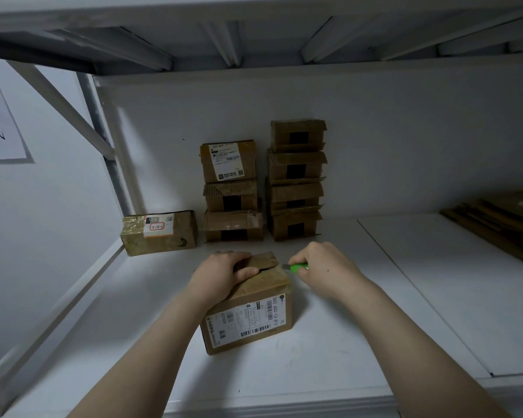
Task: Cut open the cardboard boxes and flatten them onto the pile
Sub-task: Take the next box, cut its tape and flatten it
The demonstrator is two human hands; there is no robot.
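A small taped cardboard box (251,315) with a white shipping label on its near side stands on the white shelf (314,342) in front of me. My left hand (224,271) rests on its top left, fingers curled over the lid by the parted tape seam. My right hand (323,267) grips a green box cutter (298,267), its blade tip at the box's far right top edge. A pile of flattened cardboard (501,218) lies at the far right of the shelf.
Two stacks of small boxes, one (231,191) and a taller one (296,179), stand against the back wall. A tape-wrapped box (159,232) lies at the left. A shelf deck hangs low overhead; a metal upright and brace (103,140) close the left side.
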